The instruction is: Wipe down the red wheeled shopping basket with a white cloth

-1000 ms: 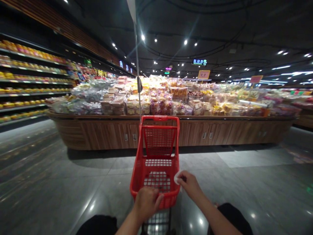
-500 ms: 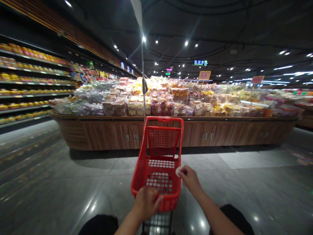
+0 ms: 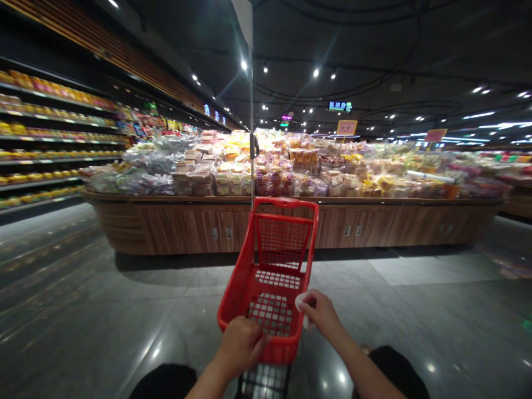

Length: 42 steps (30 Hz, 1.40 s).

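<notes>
A red plastic shopping cart (image 3: 235,299) stands in front of me, with a slatted basket and nothing lying in it. My left hand (image 3: 243,341) is closed over the near left part of its rim, the fingers curled toward the inside. Just beside the near right side of the basket, my right hand (image 3: 322,310) pinches a small white thing (image 3: 301,301). It looks thin and rounded, and a white bit hangs below the fingers; its kind cannot be made out. A thin upright pole (image 3: 251,94) rises at the cart's far left corner.
A long wooden display counter (image 3: 183,227) piled with bagged baked goods (image 3: 274,172) stretches across the way ahead. Shelves of jars (image 3: 50,136) line the left side. A price sign (image 3: 346,128) stands above the goods. Grey tiled floor (image 3: 137,316) surrounds the cart.
The cart has turned a little: its far end and pole have shifted right, its near end slightly left. My left hand has moved left with the rim; my right hand has dropped slightly.
</notes>
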Available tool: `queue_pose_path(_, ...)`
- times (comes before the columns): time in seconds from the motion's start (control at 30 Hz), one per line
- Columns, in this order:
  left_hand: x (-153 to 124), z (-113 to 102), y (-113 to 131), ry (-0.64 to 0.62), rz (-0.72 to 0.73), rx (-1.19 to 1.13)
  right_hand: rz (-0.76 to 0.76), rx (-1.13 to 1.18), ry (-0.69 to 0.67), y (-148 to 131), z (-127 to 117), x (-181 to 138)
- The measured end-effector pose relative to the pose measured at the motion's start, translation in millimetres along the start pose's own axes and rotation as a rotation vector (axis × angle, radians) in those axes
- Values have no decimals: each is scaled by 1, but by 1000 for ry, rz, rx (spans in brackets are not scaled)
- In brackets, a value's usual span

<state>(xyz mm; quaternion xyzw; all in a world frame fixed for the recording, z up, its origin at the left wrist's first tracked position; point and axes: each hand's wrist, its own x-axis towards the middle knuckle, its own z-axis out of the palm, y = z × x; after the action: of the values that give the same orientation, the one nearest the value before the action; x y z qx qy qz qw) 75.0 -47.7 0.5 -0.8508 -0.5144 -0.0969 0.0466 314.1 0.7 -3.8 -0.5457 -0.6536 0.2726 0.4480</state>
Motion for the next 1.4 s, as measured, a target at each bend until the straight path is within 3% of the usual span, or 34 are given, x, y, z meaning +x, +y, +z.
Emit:
queue_pose_path(0.17, -5, -4, -12, -20, -4, 5, -21, -111, 126, -7, -13, 44)
queue_pose_path(0.27, -2, -10, -11, -49, -62, -29, -30, -136, 130, -11, -11, 51)
queue_pose_path(0.43, 20, -12, 30, -25, -158, -175, -1, -129, 8, -17, 10, 14)
queue_pose_path(0.5, 32, -7, 51, -88, -223, -233, 27, -97, -22, -19, 18, 4)
queue_pose_path(0.63, 49, 6, 72, -187, -316, -175, 3, -82, 3, -20, 26, 12)
queue_pose_path(0.87, 49, 10, 70, -175, -400, -61, -48, -249, 155, -18, 15, 62)
queue_pose_path(0.97, 48, 11, 71, -163, -390, -44, -58, -253, 164, -15, 21, 55)
queue_pose_path(1.1, 48, 14, 71, -161, -371, -59, -107, -202, 74, -10, 30, 39)
queue_pose_path(1.3, 49, 7, 73, -181, -368, -78, -111, -128, 139, -10, 11, 69)
queue_pose_path(1.4, 48, 4, 72, -223, -382, -98, -54, -104, 121, -11, 11, 67)
